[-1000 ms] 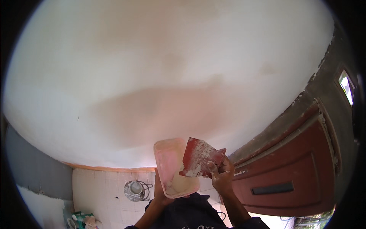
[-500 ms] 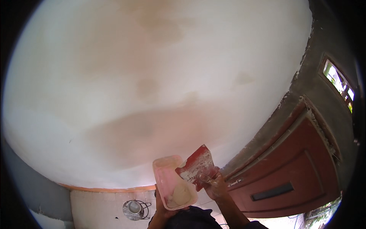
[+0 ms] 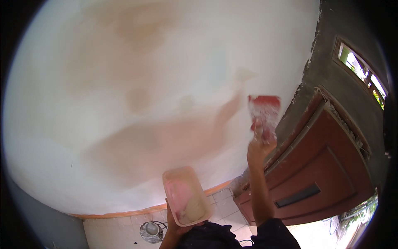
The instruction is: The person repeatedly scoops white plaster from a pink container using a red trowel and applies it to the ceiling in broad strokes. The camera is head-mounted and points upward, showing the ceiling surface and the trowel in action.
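My right hand (image 3: 262, 146), its arm stretched forward, grips a red putty spreader (image 3: 266, 108) smeared with white filler. The spreader's broad edge points up, at or close to the right part of the white wall (image 3: 199, 50); whether it touches cannot be made out. Low in the middle, my left hand (image 3: 175, 226) supports a pink plastic tub (image 3: 175, 191) from beneath and its left side. A lump of pale putty (image 3: 194, 209) lies at the tub's near end. Most of my left fingers are hidden under the tub.
A reddish-brown panelled door (image 3: 306, 178) stands at the right, below a small window (image 3: 360, 68) in a grey cement wall. A round bucket (image 3: 152, 229) sits on the tiled floor at lower left. An orange strip (image 3: 120, 213) runs along the white wall's foot.
My right hand has lifted the spreader from over the tub, up and to the right toward the wall. The tub stays in my left hand, and the view has shifted a little.
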Demonstrator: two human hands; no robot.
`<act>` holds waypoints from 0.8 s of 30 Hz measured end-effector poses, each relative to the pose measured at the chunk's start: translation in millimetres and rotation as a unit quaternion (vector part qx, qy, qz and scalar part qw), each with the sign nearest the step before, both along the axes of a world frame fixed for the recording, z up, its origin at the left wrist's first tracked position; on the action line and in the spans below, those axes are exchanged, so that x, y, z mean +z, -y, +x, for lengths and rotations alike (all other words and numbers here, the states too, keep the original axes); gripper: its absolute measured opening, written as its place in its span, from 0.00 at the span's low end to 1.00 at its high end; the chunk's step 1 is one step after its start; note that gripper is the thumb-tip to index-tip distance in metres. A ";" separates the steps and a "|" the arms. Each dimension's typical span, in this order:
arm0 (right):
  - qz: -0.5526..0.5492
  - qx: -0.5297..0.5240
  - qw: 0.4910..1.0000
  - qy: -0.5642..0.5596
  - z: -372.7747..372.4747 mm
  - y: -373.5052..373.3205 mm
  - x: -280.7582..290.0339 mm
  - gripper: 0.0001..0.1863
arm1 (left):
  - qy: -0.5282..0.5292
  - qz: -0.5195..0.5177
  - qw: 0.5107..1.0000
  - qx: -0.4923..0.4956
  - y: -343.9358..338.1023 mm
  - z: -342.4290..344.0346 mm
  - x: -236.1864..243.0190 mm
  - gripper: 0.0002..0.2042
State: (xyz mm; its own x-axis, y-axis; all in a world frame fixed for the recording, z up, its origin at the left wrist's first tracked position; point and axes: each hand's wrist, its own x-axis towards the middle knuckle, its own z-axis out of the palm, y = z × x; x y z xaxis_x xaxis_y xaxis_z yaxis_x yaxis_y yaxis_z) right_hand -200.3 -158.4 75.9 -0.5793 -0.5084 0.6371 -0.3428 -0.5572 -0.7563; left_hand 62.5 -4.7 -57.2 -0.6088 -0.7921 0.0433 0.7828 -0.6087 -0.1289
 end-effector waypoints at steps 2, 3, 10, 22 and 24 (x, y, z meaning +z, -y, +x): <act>-0.141 -0.132 0.954 -0.230 3.1 23.5 37.0 0.18 | -0.017 -0.005 1.000 0.009 -2.8 -0.4 -0.3 0.38; -0.201 -0.174 0.913 -0.310 -8.1 45.2 38.6 0.19 | -0.027 -0.008 1.000 0.010 -3.0 -2.8 1.4 0.37; -0.158 -0.206 0.880 -0.397 11.8 112.6 15.8 0.24 | 0.463 -0.204 0.855 0.112 -5.2 -1.1 57.2 0.35; -0.169 -0.236 0.888 -0.356 -14.9 59.2 -2.7 0.15 | 0.422 -0.228 0.860 0.174 12.1 16.4 37.6 0.37; -0.174 -0.312 0.861 -0.363 -19.3 59.0 29.1 0.16 | 0.200 -0.127 0.960 0.149 11.5 20.1 22.0 0.37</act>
State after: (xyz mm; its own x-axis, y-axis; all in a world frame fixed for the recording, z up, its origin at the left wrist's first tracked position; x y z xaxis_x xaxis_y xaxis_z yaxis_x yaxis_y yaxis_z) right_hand -219.6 -217.4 105.0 -0.0559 0.0522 0.9971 -0.9691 -0.2433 -0.0416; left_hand 82.6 -16.2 -35.2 -0.3645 -0.9288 0.0675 0.8833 -0.3218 0.3409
